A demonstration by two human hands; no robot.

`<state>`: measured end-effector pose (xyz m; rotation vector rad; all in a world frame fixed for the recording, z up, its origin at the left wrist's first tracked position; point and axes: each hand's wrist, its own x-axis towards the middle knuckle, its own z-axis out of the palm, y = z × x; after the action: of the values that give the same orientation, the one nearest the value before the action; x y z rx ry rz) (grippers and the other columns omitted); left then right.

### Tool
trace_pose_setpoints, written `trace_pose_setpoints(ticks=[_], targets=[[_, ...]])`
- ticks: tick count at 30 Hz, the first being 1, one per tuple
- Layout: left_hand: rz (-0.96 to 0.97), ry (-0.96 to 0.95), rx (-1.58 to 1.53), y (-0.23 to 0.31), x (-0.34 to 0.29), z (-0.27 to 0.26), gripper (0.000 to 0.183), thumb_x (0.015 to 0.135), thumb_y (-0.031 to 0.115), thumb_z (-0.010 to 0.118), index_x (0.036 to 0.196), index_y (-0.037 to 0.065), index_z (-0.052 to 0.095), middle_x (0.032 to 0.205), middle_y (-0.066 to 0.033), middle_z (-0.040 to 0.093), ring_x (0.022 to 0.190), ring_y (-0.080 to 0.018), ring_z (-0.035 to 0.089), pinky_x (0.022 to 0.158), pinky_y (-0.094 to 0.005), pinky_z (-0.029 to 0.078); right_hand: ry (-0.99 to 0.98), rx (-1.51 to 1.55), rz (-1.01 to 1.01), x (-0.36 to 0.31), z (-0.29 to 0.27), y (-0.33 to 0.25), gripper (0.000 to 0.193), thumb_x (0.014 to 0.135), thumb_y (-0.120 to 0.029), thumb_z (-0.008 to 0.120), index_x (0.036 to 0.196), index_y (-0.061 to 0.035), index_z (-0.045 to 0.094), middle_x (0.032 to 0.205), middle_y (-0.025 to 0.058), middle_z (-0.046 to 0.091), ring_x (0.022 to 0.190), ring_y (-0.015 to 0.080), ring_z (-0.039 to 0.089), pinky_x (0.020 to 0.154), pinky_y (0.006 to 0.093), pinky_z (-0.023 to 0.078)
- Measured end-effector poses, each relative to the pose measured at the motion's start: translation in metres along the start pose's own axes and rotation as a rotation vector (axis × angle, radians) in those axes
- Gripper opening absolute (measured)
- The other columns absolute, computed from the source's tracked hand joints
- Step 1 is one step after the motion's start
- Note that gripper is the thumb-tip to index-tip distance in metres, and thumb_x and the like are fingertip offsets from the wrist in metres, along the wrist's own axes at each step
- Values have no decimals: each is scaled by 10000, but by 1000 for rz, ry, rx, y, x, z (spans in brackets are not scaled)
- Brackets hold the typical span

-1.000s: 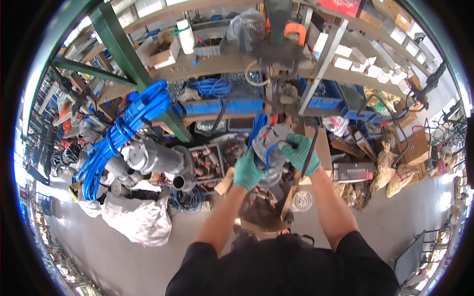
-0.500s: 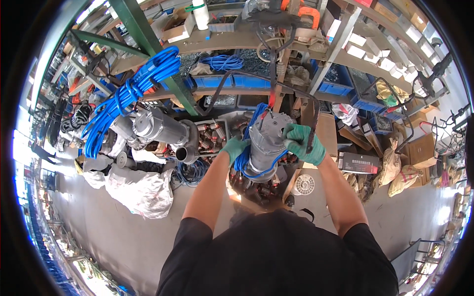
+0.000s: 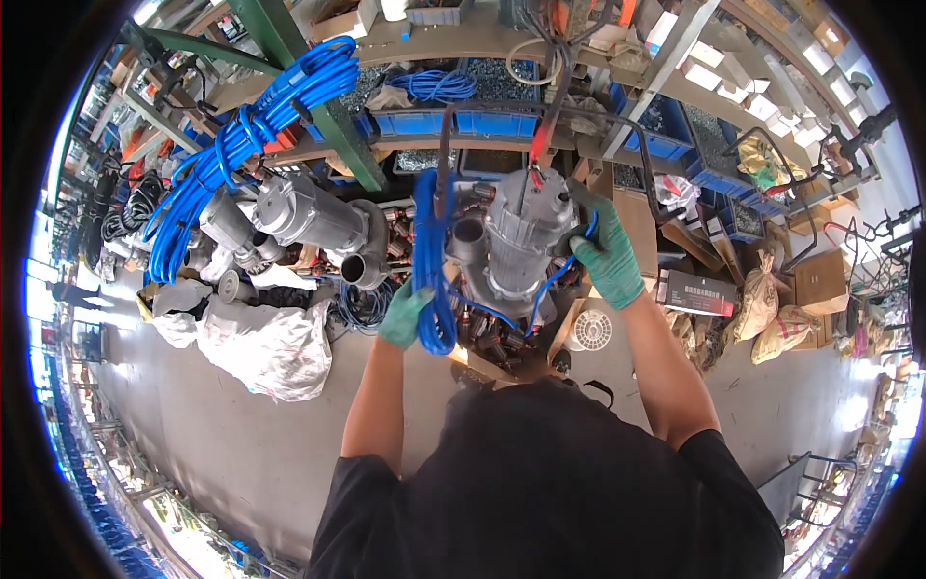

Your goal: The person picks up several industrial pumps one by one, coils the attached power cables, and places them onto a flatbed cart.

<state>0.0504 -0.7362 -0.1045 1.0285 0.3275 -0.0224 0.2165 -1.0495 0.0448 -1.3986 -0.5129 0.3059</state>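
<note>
I hold a grey metal pump [image 3: 516, 241] upright in front of my chest. My right hand [image 3: 606, 253], in a green glove, grips its right side near the top. My left hand [image 3: 405, 314], also green-gloved, is closed on the coil of blue cable [image 3: 429, 265] that hangs down the pump's left side. A black cable arches over the pump's top, and a red clip sits above it.
Another grey pump [image 3: 309, 217] with a large blue cable bundle [image 3: 251, 125] lies on the left. White sacks [image 3: 265, 343] lie on the concrete floor. Shelves with blue bins [image 3: 482, 121] stand ahead, cardboard boxes [image 3: 699, 289] and bags at right.
The pump has come up and nearer to me. My left hand slid down from the pump body to the blue cable coil, and the view tipped further toward the shelves.
</note>
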Motion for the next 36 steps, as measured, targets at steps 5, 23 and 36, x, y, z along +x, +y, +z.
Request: trace_pose_setpoints(ticks=[5,23,36], targets=[[19,107,110,6,-103,-29,732,786,360,906,1348,34,568,1169,-43,664,1032,-176,649,921,-350,547,128,65,284,-42,12,76,410,994,4,604,1396,-50,540,1178,48,682,992,122,654,856,271,570],[261,634,999,-103,-317,185,515,700,-36,757,1197,52,656,1078,-109,684,989,-281,683,868,-379,546,-734,726,1123,-210,11,146,430,1058,-451,567,1242,-64,611,1190,93,700,1054,227,674,936,378,552],[153,296,1700,-173,-306,339,467,640,90,760,1102,153,732,1062,-88,689,1053,-339,647,1074,-545,436,-1499,-234,639,-193,-155,56,612,1025,-562,544,1271,-16,670,1207,96,731,1118,207,654,1037,361,493]])
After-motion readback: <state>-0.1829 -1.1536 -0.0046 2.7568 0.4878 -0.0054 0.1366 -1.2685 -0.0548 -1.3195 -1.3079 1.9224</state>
